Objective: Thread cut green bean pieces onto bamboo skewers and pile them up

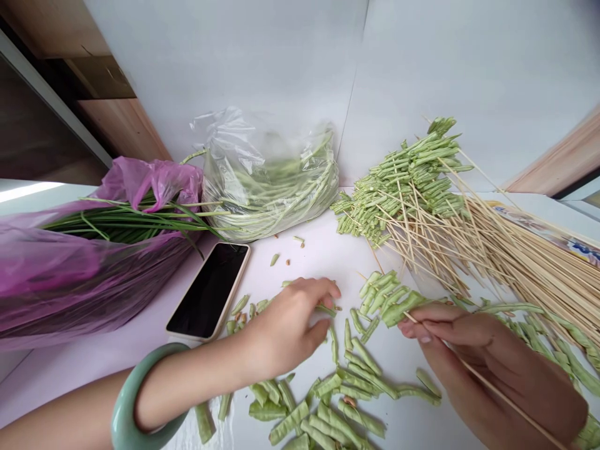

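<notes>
On the white table [323,250], skewered long beans [403,187] fill the far right corner, beside a clear bag of whole beans [267,187]. Cut bean pieces [323,400] lie along the near edge. The right hand [492,369] pinches a bamboo skewer [506,402]; the left hand [285,328] curves loosely, empty, over the pieces.

The right hand [497,369] pinches a wooden skewer [510,409] just beside the cut green beans [323,412] on the white desk [107,369]. The left hand [285,328], a green bangle [140,400] around its wrist, hangs over the beans. Farther back lie a phone [209,290], a bag of long beans [267,194] and a heap of skewered beans [403,187].
</notes>
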{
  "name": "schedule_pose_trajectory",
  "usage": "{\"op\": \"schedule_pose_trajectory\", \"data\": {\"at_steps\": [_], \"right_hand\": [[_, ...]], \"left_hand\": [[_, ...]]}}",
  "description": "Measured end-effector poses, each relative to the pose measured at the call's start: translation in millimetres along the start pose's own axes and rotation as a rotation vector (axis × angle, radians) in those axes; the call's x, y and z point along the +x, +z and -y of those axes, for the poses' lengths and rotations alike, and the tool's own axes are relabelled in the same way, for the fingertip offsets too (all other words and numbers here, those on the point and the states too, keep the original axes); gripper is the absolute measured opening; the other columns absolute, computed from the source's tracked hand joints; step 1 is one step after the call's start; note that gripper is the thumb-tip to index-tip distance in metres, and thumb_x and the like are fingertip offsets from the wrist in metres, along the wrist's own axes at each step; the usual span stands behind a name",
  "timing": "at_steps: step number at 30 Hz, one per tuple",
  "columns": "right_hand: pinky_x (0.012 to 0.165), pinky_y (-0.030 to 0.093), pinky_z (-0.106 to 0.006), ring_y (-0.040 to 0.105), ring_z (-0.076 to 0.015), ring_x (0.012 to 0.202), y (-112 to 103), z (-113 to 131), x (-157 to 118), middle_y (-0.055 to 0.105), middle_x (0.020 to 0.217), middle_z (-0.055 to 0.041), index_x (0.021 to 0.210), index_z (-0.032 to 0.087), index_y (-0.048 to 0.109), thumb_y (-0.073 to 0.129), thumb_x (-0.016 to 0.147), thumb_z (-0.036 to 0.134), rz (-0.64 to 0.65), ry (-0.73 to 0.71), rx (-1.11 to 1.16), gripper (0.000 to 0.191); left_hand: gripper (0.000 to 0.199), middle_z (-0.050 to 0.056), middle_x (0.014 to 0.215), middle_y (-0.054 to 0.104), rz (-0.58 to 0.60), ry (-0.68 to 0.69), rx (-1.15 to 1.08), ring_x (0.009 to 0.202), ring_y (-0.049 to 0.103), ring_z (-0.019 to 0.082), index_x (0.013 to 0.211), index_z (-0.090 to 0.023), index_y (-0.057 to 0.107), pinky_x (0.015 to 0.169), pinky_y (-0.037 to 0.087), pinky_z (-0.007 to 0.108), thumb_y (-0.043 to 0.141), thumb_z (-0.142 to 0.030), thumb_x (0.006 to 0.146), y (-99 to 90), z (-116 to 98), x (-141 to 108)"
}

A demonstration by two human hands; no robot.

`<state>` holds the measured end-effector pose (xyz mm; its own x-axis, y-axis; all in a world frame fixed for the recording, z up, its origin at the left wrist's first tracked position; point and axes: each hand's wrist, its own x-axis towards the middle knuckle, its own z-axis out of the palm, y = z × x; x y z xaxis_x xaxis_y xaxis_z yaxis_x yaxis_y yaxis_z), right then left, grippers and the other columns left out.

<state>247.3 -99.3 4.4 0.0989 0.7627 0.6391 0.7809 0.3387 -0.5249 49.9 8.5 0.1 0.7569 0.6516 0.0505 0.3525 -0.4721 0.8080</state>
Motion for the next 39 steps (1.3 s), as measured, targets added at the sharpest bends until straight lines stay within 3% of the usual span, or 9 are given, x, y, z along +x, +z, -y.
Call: {"op": "schedule_pose_trajectory", "data": {"at_steps": [3,5,8,11,17,21,26,31,39], "right_hand": [[0.059,0.059,-0.019,0.069,-0.0156,0.070,0.2,0.2,-1.4,0.067,0.083,0.0016,0.084,0.026,0.057,0.057,0.084,0.014,-0.035,0.102,0.078,0.012],[0.058,0.059,-0.019,0.069,-0.0158,0.069,1.3,0.7,-1.1,0.067,0.082,0.0018,0.082,0.026,0.058,0.057,0.084,0.014,-0.058,0.135,0.100,0.013],[0.059,0.060,-0.018,0.069,-0.0150,0.066,3.5,-0.1,-0.1,0.068,0.078,0.0032,0.079,0.026,0.059,0.060,0.083,0.018,-0.089,0.164,0.144,0.009],[0.062,0.060,-0.019,0.069,-0.0150,0.067,5.3,-2.2,-0.5,0.068,0.079,0.0028,0.081,0.025,0.058,0.062,0.085,0.021,-0.079,0.191,0.166,0.007],[0.065,0.059,-0.018,0.068,-0.0135,0.070,5.3,-2.4,-1.5,0.067,0.081,0.0020,0.081,0.025,0.058,0.061,0.084,0.015,-0.067,0.146,0.231,0.010],[0.059,0.057,-0.017,0.067,-0.0142,0.072,4.5,-0.9,-3.1,0.067,0.084,0.0022,0.082,0.025,0.057,0.060,0.081,0.010,0.034,0.073,0.284,0.016],[0.054,0.054,-0.017,0.066,-0.0139,0.070,3.8,-2.9,-8.2,0.067,0.084,0.0020,0.084,0.025,0.053,0.057,0.085,0.010,0.136,0.036,0.212,0.016],[0.060,0.054,-0.017,0.066,-0.0132,0.068,4.6,-4.1,-7.6,0.067,0.084,0.0019,0.087,0.024,0.052,0.057,0.086,0.011,0.173,-0.021,0.175,0.014],[0.055,0.052,-0.013,0.066,-0.0110,0.067,10.0,-3.4,-8.8,0.065,0.086,0.0013,0.086,0.025,0.050,0.050,0.091,0.015,0.198,-0.008,0.135,0.011]], "left_hand": [[0.031,0.005,0.097,0.066,0.213,0.192,0.191,0.097,0.057,0.020,0.097,-0.020,0.066,0.089,0.043,0.031,0.052,0.000,0.077,0.5,1.6,-1.3],[0.027,0.006,0.091,0.066,0.262,0.230,0.263,0.093,0.058,0.020,0.084,-0.019,0.068,0.087,0.043,0.031,0.050,0.000,0.080,0.1,1.1,-1.3],[0.024,0.007,0.089,0.066,0.212,0.204,0.275,0.092,0.058,0.021,0.079,-0.018,0.068,0.082,0.044,0.030,0.050,-0.002,0.081,-2.6,0.1,0.1],[0.018,0.006,0.087,0.066,0.085,0.115,0.167,0.088,0.059,0.020,0.085,-0.018,0.067,0.078,0.045,0.029,0.054,-0.006,0.080,-5.7,-0.1,2.7],[0.011,0.003,0.077,0.062,-0.089,-0.180,-0.446,0.072,0.059,0.014,0.090,-0.013,0.061,0.069,0.047,0.025,0.059,-0.013,0.078,-5.6,5.2,12.2],[0.015,0.004,0.078,0.064,-0.123,-0.234,-0.689,0.075,0.059,0.013,0.087,-0.009,0.063,0.074,0.048,0.026,0.067,-0.013,0.073,-5.5,7.9,16.3],[0.016,0.002,0.074,0.064,-0.179,-0.217,-0.779,0.071,0.059,0.011,0.080,-0.010,0.066,0.073,0.048,0.025,0.075,-0.012,0.067,-6.8,6.9,16.3],[0.017,0.001,0.071,0.067,-0.191,-0.227,-0.810,0.070,0.061,0.012,0.079,-0.011,0.069,0.072,0.050,0.025,0.078,-0.011,0.063,-4.8,5.0,15.0],[0.017,0.005,0.076,0.074,-0.270,-0.248,-0.716,0.072,0.065,0.016,0.084,-0.011,0.075,0.071,0.052,0.026,0.075,-0.012,0.067,0.1,-1.9,10.0]]}}
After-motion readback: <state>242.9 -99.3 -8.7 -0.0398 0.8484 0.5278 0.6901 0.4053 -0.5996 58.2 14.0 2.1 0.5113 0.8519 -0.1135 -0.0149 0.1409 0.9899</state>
